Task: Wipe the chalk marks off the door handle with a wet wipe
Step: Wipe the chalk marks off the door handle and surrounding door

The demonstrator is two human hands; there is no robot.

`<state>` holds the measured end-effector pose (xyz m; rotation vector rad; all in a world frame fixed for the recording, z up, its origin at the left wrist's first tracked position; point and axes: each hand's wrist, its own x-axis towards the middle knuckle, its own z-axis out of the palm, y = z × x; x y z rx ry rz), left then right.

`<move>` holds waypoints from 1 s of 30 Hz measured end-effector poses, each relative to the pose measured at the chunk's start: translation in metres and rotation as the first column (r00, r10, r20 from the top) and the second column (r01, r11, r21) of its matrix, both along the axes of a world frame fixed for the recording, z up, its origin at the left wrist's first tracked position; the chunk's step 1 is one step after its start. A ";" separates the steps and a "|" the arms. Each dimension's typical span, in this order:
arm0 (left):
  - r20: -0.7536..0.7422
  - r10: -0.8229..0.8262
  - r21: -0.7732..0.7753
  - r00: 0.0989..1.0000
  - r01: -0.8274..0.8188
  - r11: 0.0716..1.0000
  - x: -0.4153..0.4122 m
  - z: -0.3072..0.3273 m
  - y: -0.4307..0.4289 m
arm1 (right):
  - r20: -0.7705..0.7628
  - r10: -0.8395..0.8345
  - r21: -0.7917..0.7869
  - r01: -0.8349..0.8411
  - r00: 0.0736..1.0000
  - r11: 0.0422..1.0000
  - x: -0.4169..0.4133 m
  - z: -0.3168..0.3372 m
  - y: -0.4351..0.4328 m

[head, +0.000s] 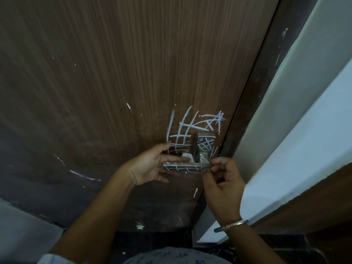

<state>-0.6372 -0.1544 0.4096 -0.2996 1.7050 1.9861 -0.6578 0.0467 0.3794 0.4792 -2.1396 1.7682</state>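
Two hands at the door handle (185,165): left hand (152,164), fingers straight, presses the wet wipe (187,156) behind it; right hand (224,180) pinches its end. Hold steady, rub firmly across the chalk marks (205,146).

wet wipe (186,155) mostly hidden behind left hand (152,164), grip of right hand (222,180) unclear

Door (114,73), brown wood grain in fine vertical streaks, with white crosshatched chalk marks (182,130) near its right edge; door handle (186,165), silver, white-lined; wet wipe (187,156), white; bangle (231,224), silver; garment (171,257), pale blue, small-printed.
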 end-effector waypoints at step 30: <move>-0.320 0.023 -0.520 0.947 -0.196 0.832 0.010 0.066 0.027 | -0.086 0.049 0.009 -0.048 0.995 0.999 0.003 0.008 -0.006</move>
